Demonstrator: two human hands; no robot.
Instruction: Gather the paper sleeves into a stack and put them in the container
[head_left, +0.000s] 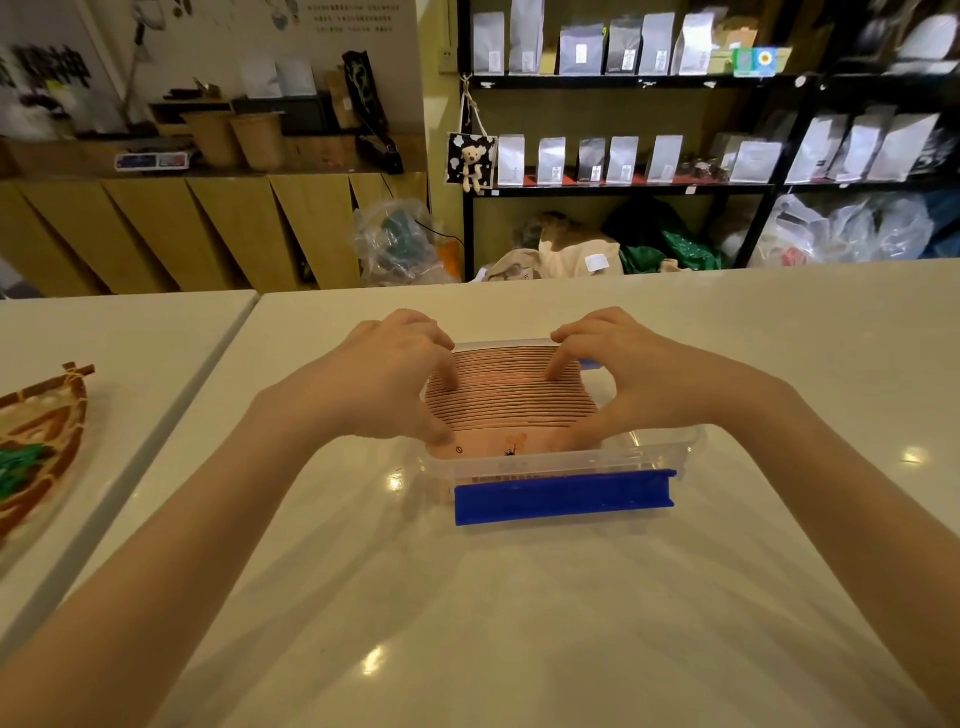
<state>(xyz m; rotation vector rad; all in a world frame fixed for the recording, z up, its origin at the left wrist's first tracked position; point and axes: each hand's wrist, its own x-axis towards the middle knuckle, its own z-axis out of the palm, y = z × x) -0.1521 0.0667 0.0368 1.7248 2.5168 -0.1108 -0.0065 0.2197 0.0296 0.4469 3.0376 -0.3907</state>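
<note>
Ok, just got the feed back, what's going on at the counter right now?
A person has both hands on a stack of pink paper sleeves sitting inside a clear plastic container with blue latches. The left hand and right hand grip the stack from either side, fingers pressing on top. The sleeves are already in the container on the white counter.

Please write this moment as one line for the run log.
left hand: on sleeve stack | right hand: on stack | stack: inside clear container
</note>
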